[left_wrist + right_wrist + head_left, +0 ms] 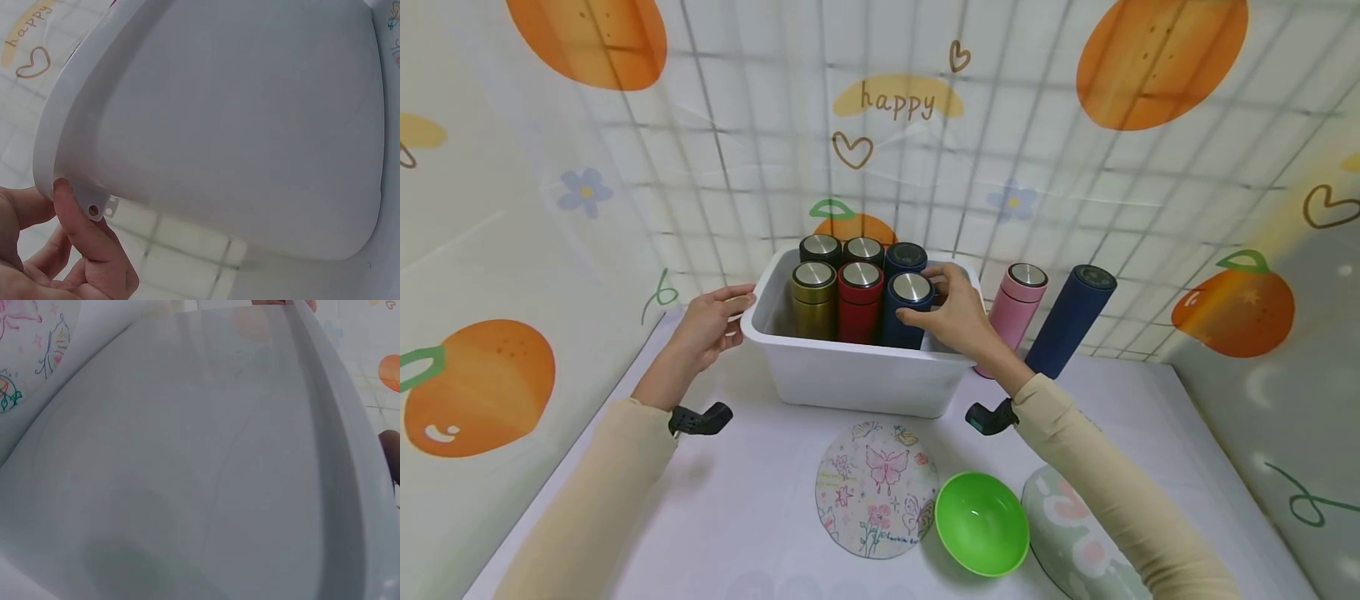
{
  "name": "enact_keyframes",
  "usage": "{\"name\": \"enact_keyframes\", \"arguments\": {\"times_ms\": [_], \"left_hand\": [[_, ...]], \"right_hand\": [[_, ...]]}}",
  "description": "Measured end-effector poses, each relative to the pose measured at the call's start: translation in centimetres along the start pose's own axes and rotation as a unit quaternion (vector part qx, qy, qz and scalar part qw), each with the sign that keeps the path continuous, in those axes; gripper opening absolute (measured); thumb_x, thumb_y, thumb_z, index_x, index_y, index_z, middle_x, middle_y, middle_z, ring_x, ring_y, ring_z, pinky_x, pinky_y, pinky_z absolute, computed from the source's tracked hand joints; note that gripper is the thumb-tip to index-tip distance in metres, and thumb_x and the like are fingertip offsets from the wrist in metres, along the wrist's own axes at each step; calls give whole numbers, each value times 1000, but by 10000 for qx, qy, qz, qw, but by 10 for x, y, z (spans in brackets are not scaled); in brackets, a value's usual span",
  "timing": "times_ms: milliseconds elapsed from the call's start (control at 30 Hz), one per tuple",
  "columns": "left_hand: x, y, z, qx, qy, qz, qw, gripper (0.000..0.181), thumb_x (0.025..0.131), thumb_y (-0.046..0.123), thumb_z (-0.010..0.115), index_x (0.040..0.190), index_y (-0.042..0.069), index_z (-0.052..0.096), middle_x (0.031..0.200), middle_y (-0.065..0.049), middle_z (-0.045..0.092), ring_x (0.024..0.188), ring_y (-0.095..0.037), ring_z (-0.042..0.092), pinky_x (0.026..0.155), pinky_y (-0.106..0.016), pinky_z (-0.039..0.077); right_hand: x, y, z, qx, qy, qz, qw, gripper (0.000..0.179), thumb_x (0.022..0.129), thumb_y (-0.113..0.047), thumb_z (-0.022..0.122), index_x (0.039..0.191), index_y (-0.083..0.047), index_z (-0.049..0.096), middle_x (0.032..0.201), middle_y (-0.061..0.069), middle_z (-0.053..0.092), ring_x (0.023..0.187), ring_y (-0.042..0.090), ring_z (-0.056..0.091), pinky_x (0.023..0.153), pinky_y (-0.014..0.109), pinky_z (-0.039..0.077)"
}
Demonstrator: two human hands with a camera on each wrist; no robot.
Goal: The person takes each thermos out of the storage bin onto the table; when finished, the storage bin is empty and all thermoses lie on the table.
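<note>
Near right in the white bin (857,379), my right hand (961,312) grips a navy flask (900,336), likely slick, best clasped mid-body, my left hand (703,329) the rim (805,339).

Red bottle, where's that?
In the head view, the red bottle stands in the white bin, right of the gold bottle, left of the front blue bottle.

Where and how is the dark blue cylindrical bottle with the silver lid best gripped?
Likely around its upper sides, from above and the right: the dark blue cylindrical bottle stands upright, its lower end down inside the white plastic bin, with the red cylindrical bottle close on its left.
</note>
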State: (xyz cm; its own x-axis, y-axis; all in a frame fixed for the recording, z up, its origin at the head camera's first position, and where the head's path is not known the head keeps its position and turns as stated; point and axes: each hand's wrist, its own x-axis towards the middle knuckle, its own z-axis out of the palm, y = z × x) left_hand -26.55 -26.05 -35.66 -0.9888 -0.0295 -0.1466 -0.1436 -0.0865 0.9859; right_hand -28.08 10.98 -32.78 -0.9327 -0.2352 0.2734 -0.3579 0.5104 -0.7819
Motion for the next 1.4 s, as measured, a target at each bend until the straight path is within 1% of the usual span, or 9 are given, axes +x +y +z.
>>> {"name": "enact_keyframes", "arguments": {"times_ms": [100,167,367,567,833,1067,1200,1333,1400], "left_hand": [[-1,1,-1,37,7,-15,10000,45,100,21,63,142,8,52,99,5,67,73,-8,64,59,-20,50],[-1,1,-1,70,1,-28,10000,46,101,22,63,143,7,51,99,5,67,73,-8,63,59,-20,50],[-1,2,-1,76,-20,-88,9999,48,101,22,63,144,7,50,100,5,67,75,-8,64,60,-21,51],[-2,3,1,195,23,-66,9998,46,101,22,62,144,8,51,102,4,66,76,-8,64,61,-20,51],[-5,4,2,182,-12,-87,9998,46,101,22,62,144,8,50,98,5,67,75,-8,64,62,-21,51],[-5,3,2,174,-9,-75,9998,46,101,21,62,144,7,50,96,5,67,73,-8,64,59,-20,51],[-5,2,2,200,2,-59,9998,45,101,21,62,143,7,51,97,5,67,73,-8,64,60,-20,51],[-5,3,2,180,31,-62,9998,45,102,20,61,143,6,51,96,5,67,72,-7,64,58,-20,50],[-5,3,2,167,16,-53,9998,45,102,20,61,143,6,50,96,5,67,73,-7,64,58,-20,50]], "right_hand": [[1,1,-1,34,-92,-159,9998,71,78,-32,87,137,-11,54,124,10,63,107,26,65,92,42,52],[1,1,-1,50,-134,-215,9997,70,78,-31,87,138,-12,55,124,8,63,106,26,65,92,42,53],[0,1,-2,84,-149,-218,9996,70,79,-32,87,138,-11,55,124,9,63,106,27,65,92,43,53],[-3,0,-4,66,-96,-219,9997,70,78,-32,88,137,-10,56,121,10,65,103,25,66,90,43,54],[-10,1,-7,-43,120,-243,9996,61,79,-30,86,131,-12,59,110,6,66,91,22,62,78,36,51],[-15,0,-13,51,251,-55,9997,61,79,-33,86,131,-13,59,109,5,69,89,19,64,76,33,52],[-17,-5,-19,101,358,-177,9991,61,79,-33,86,130,-13,60,107,5,70,86,19,65,73,31,54],[-18,-13,-26,57,525,-349,9980,58,78,-30,87,127,-11,62,100,7,71,81,19,63,69,29,51],[-19,-16,-30,53,582,-370,9976,59,78,-29,87,128,-10,61,99,8,71,80,20,62,69,29,49]]}}
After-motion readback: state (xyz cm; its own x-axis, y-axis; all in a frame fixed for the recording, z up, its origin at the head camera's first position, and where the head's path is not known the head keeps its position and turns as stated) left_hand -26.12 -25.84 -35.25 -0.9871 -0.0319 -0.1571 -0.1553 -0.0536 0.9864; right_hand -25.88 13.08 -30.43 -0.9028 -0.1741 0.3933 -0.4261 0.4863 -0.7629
